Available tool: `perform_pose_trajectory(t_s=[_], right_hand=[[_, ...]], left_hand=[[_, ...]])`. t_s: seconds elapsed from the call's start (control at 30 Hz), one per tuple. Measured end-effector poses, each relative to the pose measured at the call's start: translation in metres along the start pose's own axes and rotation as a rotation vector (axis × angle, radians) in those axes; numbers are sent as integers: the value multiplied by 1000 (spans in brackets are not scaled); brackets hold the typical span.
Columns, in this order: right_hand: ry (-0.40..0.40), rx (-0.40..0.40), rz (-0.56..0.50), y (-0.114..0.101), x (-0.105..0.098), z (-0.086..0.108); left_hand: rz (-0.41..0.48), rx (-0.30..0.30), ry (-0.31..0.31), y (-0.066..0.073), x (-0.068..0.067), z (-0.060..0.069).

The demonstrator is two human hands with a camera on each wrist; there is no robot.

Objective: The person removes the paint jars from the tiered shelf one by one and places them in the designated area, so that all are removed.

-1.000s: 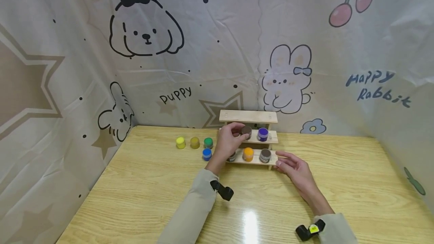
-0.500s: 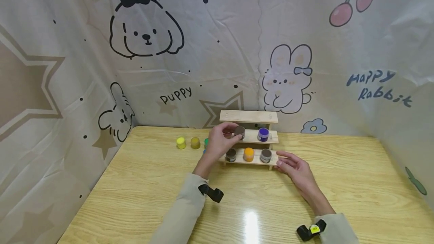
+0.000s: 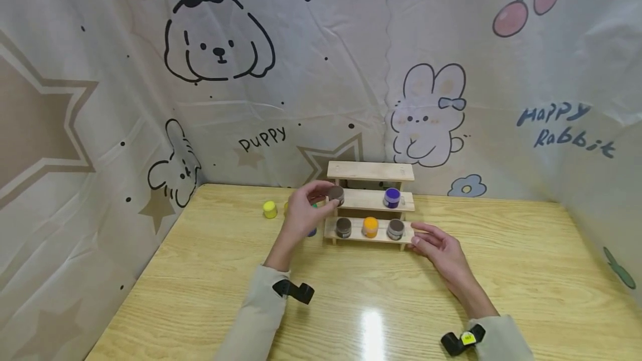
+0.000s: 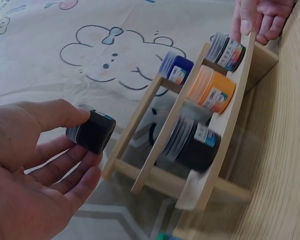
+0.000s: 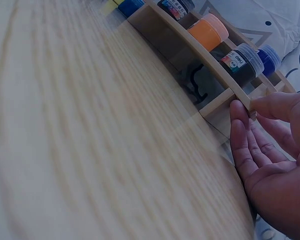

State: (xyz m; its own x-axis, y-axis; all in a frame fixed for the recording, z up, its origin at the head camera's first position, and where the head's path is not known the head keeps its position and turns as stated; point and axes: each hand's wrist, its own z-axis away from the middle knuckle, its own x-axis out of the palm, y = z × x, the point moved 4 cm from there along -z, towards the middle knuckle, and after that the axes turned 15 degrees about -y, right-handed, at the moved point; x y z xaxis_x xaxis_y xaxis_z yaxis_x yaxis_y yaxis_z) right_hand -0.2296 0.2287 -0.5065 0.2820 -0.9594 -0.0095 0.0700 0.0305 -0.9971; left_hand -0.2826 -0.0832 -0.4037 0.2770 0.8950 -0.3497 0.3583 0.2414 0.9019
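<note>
My left hand point(image 3: 301, 213) pinches a dark paint jar point(image 4: 96, 131) between thumb and fingers, at the left end of the middle step of a three-step wooden display stand point(image 3: 370, 170). Whether the jar touches the step is hard to tell. At the stand's lower right corner, my right hand point(image 3: 443, 255) grips the end of the bottom step, thumb above and fingers below. A purple-blue jar point(image 3: 392, 198) stands at the right of the middle step. Along the bottom step sit a dark jar point(image 3: 343, 228), an orange jar point(image 3: 370, 227) and another dark jar point(image 3: 395, 229).
Left of the stand, a yellow jar point(image 3: 270, 209) stands on the wooden table point(image 3: 200, 272). More jars there are mostly covered by my left hand, including a blue jar point(image 5: 130, 7). A printed curtain point(image 3: 321, 88) hangs behind the table.
My left hand has moved left along the middle step with the dark jar, from near its middle to its left end. My right hand stays at the stand's corner.
</note>
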Motion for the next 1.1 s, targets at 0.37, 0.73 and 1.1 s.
perform_pose_trajectory(t_s=[0.37, 0.73, 1.1], right_hand=[[5, 5, 9, 1, -1, -1], [6, 8, 10, 2, -2, 0], [0, 0, 14, 1, -2, 0]], left_hand=[[24, -9, 44, -10, -24, 20], [45, -76, 107, -18, -44, 38], [14, -160, 132, -47, -58, 48]])
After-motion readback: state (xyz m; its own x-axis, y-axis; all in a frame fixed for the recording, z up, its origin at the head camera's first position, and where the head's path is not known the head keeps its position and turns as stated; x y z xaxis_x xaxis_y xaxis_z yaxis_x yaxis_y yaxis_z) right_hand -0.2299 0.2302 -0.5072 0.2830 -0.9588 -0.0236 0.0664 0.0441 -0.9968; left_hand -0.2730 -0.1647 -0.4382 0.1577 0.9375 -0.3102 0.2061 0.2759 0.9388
